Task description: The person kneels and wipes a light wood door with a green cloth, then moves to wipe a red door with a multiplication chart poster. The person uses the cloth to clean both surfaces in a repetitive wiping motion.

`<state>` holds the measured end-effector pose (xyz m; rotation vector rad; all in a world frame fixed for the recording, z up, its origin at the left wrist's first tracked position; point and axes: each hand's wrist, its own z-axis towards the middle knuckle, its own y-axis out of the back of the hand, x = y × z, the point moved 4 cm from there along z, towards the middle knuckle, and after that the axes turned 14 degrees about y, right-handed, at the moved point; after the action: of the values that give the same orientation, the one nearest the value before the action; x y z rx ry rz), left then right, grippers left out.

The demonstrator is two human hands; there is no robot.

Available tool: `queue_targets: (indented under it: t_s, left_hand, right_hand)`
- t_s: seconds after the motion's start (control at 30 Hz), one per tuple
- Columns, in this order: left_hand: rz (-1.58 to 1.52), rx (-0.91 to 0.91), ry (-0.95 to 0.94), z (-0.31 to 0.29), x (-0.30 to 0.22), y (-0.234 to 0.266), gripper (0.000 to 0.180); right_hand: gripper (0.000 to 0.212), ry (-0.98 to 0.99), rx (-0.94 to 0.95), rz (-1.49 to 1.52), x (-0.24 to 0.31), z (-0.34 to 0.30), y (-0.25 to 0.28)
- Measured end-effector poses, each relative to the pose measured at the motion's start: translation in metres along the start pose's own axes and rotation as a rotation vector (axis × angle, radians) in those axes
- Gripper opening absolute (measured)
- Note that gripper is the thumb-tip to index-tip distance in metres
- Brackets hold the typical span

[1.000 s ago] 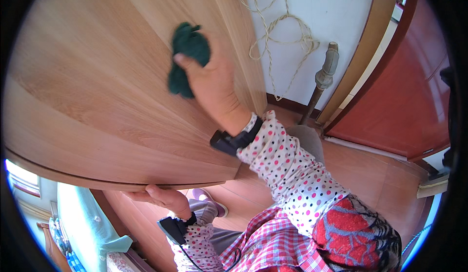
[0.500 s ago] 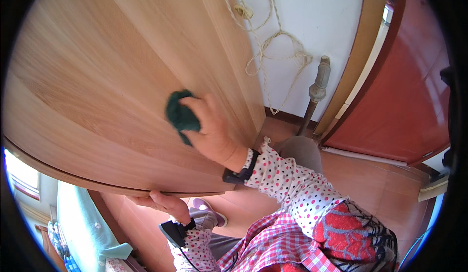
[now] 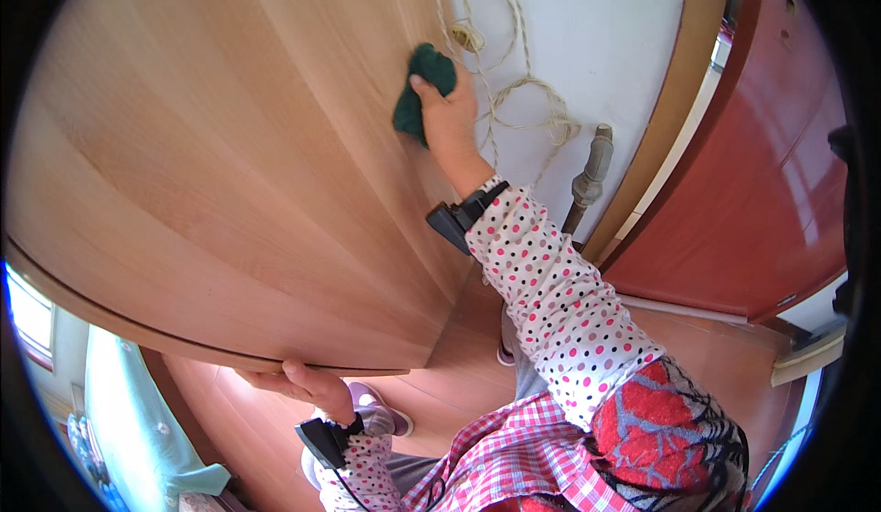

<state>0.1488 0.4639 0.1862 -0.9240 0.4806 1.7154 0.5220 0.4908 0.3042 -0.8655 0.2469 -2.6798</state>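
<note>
A large light wooden panel (image 3: pixel 229 172) fills the left of the view, its grain bent by the lens. The right hand (image 3: pixel 450 117) presses a dark green cloth (image 3: pixel 418 90) flat against the panel's right edge, the fingers (image 3: pixel 424 85) closed over the cloth. Just right of those fingers, loops of twine (image 3: pixel 528 108) hang on a white wall (image 3: pixel 587 44), with a grey pipe (image 3: pixel 592 168) below. A red-brown door (image 3: pixel 743 191) stands further right over a wooden floor (image 3: pixel 459 374). The left hand (image 3: pixel 303 385) grips the panel's lower edge; its fingertips are hidden behind the wood.
</note>
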Motion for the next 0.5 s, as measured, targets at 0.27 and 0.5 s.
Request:
queue_targets:
  t_s: [0.27,0.5]
  left_hand:
    - [-0.025,0.033,0.022,-0.006,0.002,-0.006,0.087]
    - [-0.078,0.061,0.023,-0.009,0.009,-0.015,0.089]
  right_hand:
    - [0.039,-0.2,0.071,0.254,0.01,-0.023,-0.009]
    - [0.047,0.266,0.199,0.233,0.117,0.0,-0.032]
